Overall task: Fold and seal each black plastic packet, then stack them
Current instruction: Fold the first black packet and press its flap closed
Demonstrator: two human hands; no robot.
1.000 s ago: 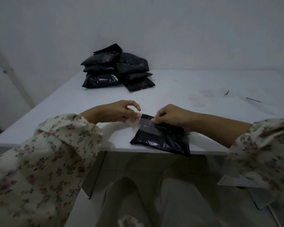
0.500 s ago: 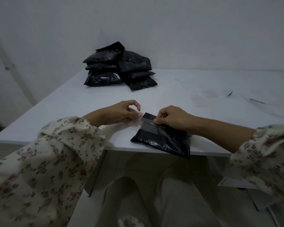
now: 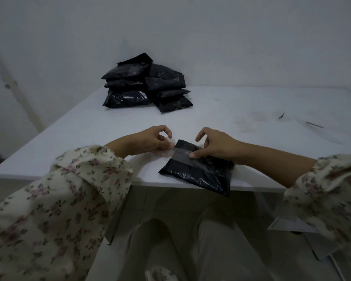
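The left hand (image 3: 148, 141) is pinching a clear adhesive tape strip's (image 3: 181, 154) free end taut while the right hand (image 3: 217, 145) is gripping the glossy black plastic packet (image 3: 201, 176) beneath it, thumb pinning tape, probably so the fold seals flat.

Packet (image 3: 201, 175) glossy black, tape strip (image 3: 182, 154) across it translucent grey. Stack (image 3: 146, 84) same black. Surface (image 3: 231, 106) plain white. Sleeves (image 3: 59, 199) cream, small pink-and-dark floral print. Trousers (image 3: 211, 250) light grey. Wall (image 3: 190, 37) off-white.

Cream floral sleeves (image 3: 69, 189), pale trousers (image 3: 211, 250)
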